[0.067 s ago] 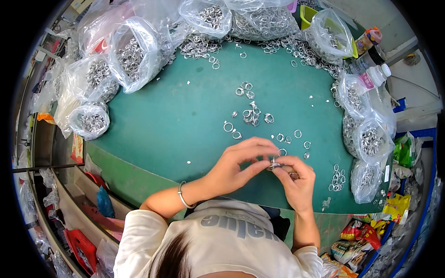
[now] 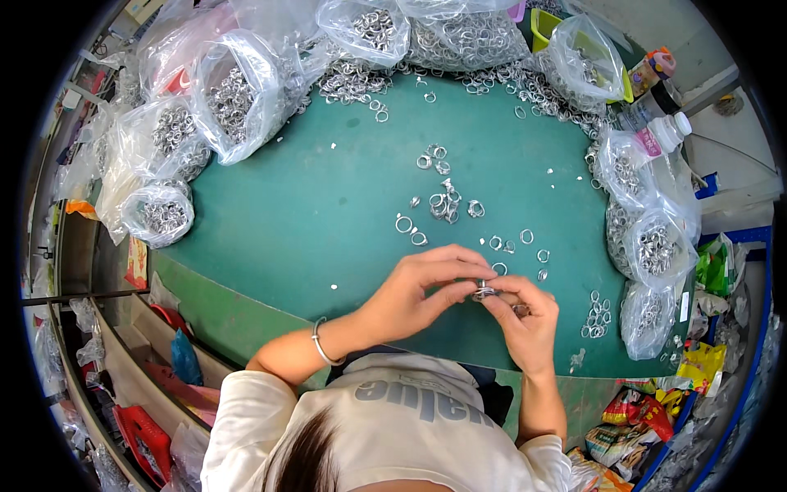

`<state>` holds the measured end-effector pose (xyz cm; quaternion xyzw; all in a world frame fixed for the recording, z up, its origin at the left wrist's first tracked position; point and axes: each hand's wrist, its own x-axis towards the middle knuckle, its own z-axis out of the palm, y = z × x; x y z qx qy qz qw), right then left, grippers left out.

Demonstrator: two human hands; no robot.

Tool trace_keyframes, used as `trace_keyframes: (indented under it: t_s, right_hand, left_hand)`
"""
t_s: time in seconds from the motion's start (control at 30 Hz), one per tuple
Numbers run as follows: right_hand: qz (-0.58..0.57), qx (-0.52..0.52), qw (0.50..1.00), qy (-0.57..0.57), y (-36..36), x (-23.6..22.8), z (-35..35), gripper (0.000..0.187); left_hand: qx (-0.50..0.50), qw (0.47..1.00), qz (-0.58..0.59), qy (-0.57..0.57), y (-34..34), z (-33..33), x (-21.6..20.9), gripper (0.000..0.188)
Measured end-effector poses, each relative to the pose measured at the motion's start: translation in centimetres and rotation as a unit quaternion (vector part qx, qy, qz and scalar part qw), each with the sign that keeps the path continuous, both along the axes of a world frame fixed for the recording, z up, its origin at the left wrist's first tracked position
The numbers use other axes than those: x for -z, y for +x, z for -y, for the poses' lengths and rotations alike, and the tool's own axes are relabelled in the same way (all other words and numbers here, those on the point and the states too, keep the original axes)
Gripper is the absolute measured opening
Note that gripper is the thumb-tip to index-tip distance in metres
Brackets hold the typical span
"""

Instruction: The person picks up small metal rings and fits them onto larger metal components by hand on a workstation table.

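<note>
Over the near edge of the green table, my two hands meet at a few silver rings (image 2: 484, 291). My right hand (image 2: 527, 318) pinches them between thumb and bent fingers, and another ring shows among its curled fingers. From the left, my left hand (image 2: 414, 291) brings its thumb and fingertips together on the same rings; the exact contact is partly hidden. Just beyond the fingertips lies a single ring (image 2: 499, 268). A small heap of rings (image 2: 445, 202) lies farther off, with several loose rings around it.
Open plastic bags of rings (image 2: 234, 107) line the far and left edges. More bags (image 2: 656, 246) stand along the right edge, near a white-capped bottle (image 2: 668, 131). A small cluster of rings (image 2: 596, 316) lies right of my hands. Shelving with a red basket (image 2: 143, 439) is at lower left.
My left thumb and fingertips have shifted very slightly toward the rings. The rings on the table have not moved.
</note>
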<state>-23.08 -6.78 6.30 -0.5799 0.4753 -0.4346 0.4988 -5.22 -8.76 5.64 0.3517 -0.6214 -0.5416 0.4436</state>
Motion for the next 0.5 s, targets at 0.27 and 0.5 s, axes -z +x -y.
trace_keyframes:
  t_s: [0.27,0.5]
  right_hand:
    - [0.005,0.006,1.0,-0.021,0.2,-0.3,-0.2,0.016]
    - [-0.002,0.029,1.0,0.004,-0.1,0.3,-0.4,0.019]
  left_hand:
    - [0.031,0.993,-0.036,0.107,0.5,0.5,-0.4,0.016]
    - [-0.044,0.995,-0.039,0.083,-0.7,-1.0,-0.1,0.015]
